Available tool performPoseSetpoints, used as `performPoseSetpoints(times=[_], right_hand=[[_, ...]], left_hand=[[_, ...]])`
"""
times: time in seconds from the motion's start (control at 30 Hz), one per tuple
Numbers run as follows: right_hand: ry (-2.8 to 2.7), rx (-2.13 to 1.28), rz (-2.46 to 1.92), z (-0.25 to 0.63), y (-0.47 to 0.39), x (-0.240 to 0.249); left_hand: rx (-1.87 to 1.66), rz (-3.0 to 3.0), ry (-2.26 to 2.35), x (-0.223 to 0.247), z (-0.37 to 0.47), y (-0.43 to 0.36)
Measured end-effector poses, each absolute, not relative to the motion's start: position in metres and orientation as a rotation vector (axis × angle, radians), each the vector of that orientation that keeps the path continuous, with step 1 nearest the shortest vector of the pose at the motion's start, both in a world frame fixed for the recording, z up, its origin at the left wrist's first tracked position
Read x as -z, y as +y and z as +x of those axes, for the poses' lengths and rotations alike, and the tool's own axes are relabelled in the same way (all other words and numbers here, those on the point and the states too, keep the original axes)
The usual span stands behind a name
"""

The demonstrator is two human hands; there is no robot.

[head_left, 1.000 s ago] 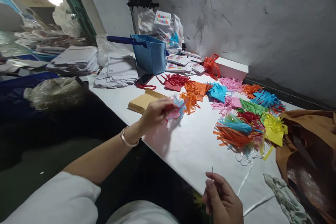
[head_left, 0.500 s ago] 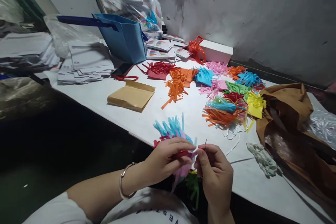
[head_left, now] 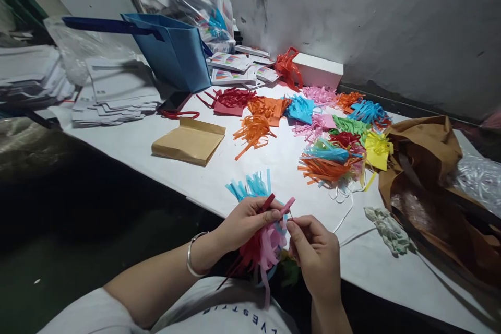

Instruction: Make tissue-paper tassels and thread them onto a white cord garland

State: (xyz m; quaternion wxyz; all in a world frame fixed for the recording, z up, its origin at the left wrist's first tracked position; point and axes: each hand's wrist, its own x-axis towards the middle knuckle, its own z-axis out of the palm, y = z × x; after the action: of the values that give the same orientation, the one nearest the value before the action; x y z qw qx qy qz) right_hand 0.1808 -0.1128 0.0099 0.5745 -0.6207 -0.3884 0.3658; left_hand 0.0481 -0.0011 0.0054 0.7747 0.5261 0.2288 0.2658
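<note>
My left hand (head_left: 245,223) is closed on paper tassels at the table's front edge. A pink tassel (head_left: 271,245) and a dark red tassel (head_left: 249,248) hang from it, their folded tops sticking out above the fingers. Close by on the right, my right hand (head_left: 316,253) pinches a thin, dark, needle-like piece (head_left: 290,214) that points up at the pink top. Whether it goes through the paper I cannot tell. Light blue fringe (head_left: 250,186) shows behind my left hand. Below, between the hands, a green tassel (head_left: 289,271) is partly hidden in shadow.
Loose tassels, among them orange (head_left: 254,133) and yellow (head_left: 378,148), lie across the white table (head_left: 188,177). A brown paper packet (head_left: 190,141), a blue bag (head_left: 172,52) and paper stacks (head_left: 117,88) stand left. A brown bag (head_left: 425,146) and crumpled cloth (head_left: 389,229) lie right.
My left hand has turned, bringing the pink and red folded tops up into view. The needle-like piece has come left with my right hand, to the pink top. The view has shifted slightly.
</note>
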Motion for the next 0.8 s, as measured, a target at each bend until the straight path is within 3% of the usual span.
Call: performPoseSetpoints(times=[0.3, 0.57, 0.73, 0.8], right_hand=[[-0.869, -0.888, -1.468, 0.181, -0.114, -0.012], [-0.831, -0.997, -1.57, 0.188, -0.112, -0.018], [-0.751, -1.133, -1.44, 0.192, -0.107, -0.009], [-0.835, -1.029, -1.444, 0.193, -0.104, -0.003]], left_hand=[[-0.546, 1.217, 0.503, -0.002, 0.046, 0.001], [-0.763, 2.206, 0.218, -0.005, 0.039, 0.008], [-0.811, 2.499, 0.13, -0.002, 0.039, 0.011], [-0.853, 2.574, 0.151, 0.0, 0.04, 0.01]])
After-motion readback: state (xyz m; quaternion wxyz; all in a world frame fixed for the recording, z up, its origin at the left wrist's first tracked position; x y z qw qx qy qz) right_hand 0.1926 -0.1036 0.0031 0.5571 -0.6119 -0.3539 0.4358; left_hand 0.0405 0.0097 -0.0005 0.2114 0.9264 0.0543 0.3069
